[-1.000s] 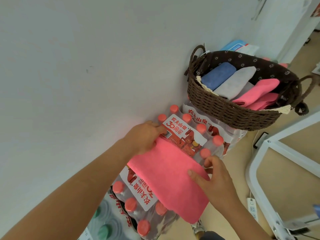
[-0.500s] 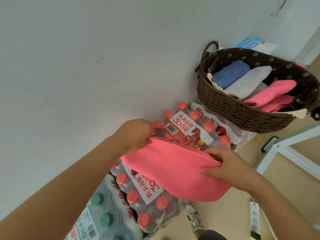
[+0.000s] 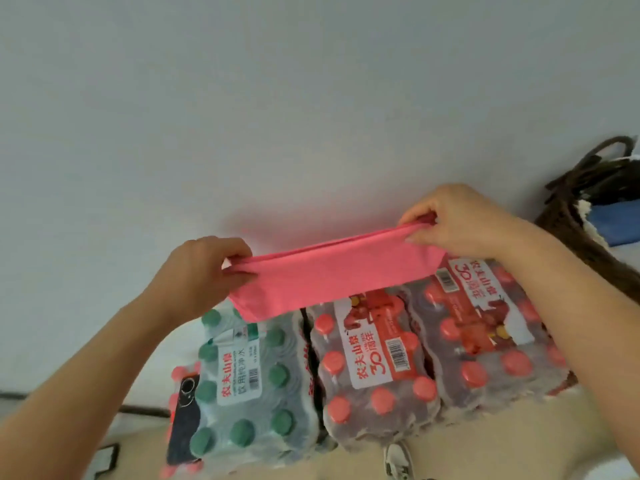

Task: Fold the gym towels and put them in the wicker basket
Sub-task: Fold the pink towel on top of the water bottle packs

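A pink gym towel (image 3: 332,275), folded into a long strip, hangs stretched in the air above the shrink-wrapped water bottle packs. My left hand (image 3: 197,271) pinches its left end and my right hand (image 3: 453,220) pinches its right end, a little higher. The dark brown wicker basket (image 3: 585,220) is cut off at the right edge; only its handle, part of its rim and a blue towel (image 3: 620,226) inside show.
A green-capped bottle pack (image 3: 249,386) and two red-capped packs (image 3: 377,372) (image 3: 491,334) stand against a white wall (image 3: 277,98). A black phone (image 3: 183,420) lies left of the green pack. A shoe (image 3: 398,462) shows on the beige floor.
Both hands lifted the pink towel off the bottle packs and pulled it taut into a strip. The view swung left, so the basket slid to the right edge.
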Demonstrator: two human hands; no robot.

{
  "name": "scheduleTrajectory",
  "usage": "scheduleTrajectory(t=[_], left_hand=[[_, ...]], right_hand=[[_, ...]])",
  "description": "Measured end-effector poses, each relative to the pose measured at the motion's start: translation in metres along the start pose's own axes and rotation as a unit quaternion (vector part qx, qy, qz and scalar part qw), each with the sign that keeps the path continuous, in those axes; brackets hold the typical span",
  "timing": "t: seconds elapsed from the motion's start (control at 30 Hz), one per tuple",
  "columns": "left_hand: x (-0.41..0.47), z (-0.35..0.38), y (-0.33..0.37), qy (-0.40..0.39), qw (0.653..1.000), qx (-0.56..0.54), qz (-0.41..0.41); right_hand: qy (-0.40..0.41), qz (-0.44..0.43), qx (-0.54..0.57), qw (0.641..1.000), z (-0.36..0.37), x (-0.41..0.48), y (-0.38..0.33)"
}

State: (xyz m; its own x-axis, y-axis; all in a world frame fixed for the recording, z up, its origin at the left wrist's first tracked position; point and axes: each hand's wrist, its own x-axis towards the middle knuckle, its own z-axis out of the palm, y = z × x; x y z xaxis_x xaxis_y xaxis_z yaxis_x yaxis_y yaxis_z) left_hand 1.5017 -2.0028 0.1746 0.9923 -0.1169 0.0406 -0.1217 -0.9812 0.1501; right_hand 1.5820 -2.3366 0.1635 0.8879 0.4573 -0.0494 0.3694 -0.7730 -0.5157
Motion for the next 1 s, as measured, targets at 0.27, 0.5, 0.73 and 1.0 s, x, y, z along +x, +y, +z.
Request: scheduleTrajectory(t=[0.27, 0.5, 0.73, 1.0], left_hand=[[-0.118, 0.062, -0.049, 0.137, 0.991, -0.001, 0.010], [-0.175, 0.121, -0.051, 0.007, 0.999, -0.024, 0.024], [-0.176, 0.107, -0.054, -0.096, 0.993, -0.068, -0.004], [-0.131, 0.090, -0.055, 0.032, 0.954, -0.163, -0.248]], right_hand=[[0.176, -0.128, -0.036, 0.975, 0.110, -0.042, -0.014], [0.157, -0.112, -0.099, 0.976, 0.190, -0.113, 0.006], [0.152, -0.020, 0.006, 0.988, 0.185, -0.130, -0.016], [0.140, 0.266, 0.309, 0.902, 0.151, -0.072, -0.025]])
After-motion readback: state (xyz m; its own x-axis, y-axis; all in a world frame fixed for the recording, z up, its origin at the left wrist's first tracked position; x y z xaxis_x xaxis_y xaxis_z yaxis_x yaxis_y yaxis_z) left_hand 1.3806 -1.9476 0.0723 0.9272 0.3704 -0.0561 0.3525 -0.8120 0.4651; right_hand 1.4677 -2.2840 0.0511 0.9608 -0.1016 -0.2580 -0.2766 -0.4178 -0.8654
